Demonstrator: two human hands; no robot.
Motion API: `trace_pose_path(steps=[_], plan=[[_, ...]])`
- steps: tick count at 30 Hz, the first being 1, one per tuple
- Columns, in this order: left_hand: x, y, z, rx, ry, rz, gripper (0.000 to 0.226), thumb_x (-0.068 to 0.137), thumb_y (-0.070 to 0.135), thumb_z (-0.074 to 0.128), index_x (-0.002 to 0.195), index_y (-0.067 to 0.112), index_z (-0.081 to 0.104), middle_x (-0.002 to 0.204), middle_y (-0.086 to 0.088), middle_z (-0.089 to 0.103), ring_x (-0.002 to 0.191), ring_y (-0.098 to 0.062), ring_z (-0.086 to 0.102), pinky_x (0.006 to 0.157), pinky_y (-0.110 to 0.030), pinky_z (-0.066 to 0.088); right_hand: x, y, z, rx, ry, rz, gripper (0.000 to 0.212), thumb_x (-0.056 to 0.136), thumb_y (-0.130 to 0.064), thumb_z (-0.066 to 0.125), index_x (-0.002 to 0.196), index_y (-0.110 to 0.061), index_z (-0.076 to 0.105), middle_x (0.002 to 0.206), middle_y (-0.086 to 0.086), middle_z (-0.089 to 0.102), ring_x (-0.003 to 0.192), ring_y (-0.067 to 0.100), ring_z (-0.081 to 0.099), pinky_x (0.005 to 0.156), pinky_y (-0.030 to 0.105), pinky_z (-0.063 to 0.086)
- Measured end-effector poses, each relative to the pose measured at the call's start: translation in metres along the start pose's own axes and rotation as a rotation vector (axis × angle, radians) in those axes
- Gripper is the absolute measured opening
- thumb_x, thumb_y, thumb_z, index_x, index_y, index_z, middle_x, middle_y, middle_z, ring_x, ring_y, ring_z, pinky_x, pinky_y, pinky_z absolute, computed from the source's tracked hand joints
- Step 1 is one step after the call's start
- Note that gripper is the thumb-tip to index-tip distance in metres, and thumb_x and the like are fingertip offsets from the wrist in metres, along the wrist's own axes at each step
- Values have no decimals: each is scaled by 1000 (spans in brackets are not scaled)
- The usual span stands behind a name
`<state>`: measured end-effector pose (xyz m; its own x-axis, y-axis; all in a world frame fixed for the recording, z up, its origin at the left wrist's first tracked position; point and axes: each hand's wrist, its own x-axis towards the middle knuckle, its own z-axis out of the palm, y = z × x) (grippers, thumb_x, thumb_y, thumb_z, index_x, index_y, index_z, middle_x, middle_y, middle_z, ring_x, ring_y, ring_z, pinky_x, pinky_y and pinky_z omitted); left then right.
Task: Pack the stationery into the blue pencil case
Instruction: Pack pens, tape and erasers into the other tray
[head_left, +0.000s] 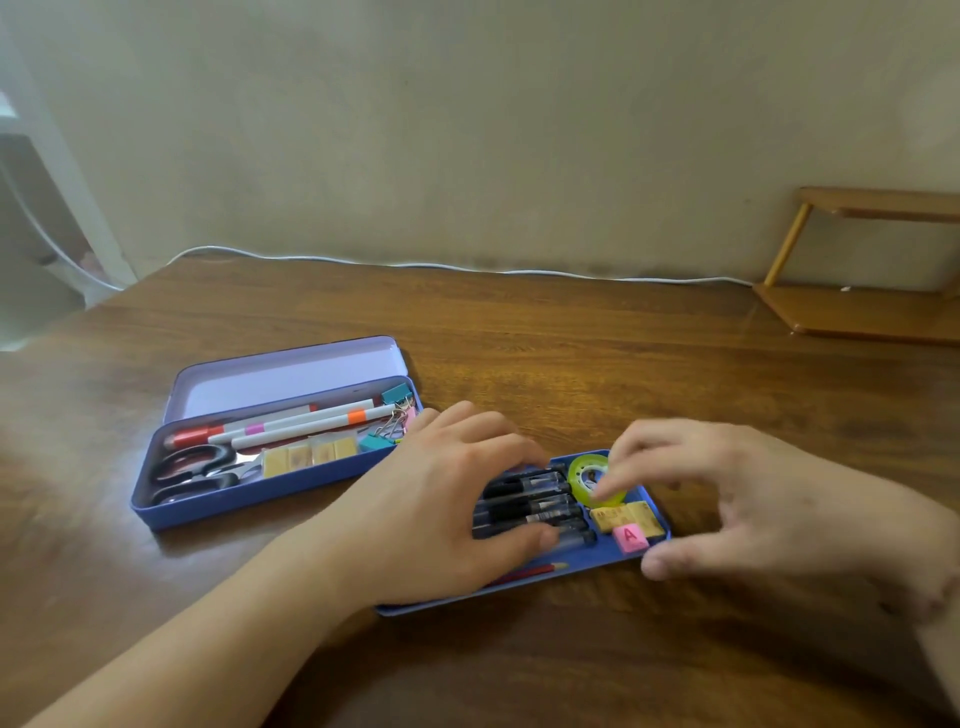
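Note:
The blue pencil case lies open at the left with its lid up. Inside it are black scissors, markers, yellow erasers and binder clips. A separate blue tray sits to its right, holding black pens, a green tape roll, yellow erasers, a pink eraser marked A and a red pencil. My left hand rests flat on the pens. My right hand hovers over the tray's right end, index fingertip touching the tape, thumb apart by the front rim.
The wooden table carries both containers. A white cable runs along the wall at the table's far edge. A small wooden shelf stands at the back right corner.

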<state>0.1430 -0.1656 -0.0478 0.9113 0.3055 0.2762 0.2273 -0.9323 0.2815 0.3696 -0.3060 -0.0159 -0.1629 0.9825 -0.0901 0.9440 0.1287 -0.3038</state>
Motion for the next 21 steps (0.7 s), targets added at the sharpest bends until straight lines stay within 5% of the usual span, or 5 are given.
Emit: trace_pose_path(steps=[6,10,16,21], plan=[[-30,-13,-21,262,-112,-19,96,66,96,40,143,39,35,135,20,49,120,-8,38,101,-32,34,2,12,7,170,-74,147,106,61,-61,81,134,-73,5,139,-34,26,132,-10,29,111,34,36],[-52,-20,-25,315,-165,-101,102,60,98,42,143,39,35,129,21,54,118,-10,43,100,-34,36,4,12,8,204,-69,165,105,64,-55,81,133,-73,3,133,-36,31,128,-13,31,113,28,34],[-60,-27,-22,168,-137,-175,94,60,97,46,138,52,21,135,28,46,124,4,28,100,-19,24,5,12,8,279,-61,182,104,61,-53,84,128,-76,9,125,-41,34,124,-21,32,110,19,32],[-67,-34,-26,73,-107,-177,85,59,92,55,129,53,29,125,33,42,120,11,29,104,-18,30,11,4,6,321,-55,161,102,57,-56,85,127,-76,13,127,-36,37,126,-11,37,108,19,37]])
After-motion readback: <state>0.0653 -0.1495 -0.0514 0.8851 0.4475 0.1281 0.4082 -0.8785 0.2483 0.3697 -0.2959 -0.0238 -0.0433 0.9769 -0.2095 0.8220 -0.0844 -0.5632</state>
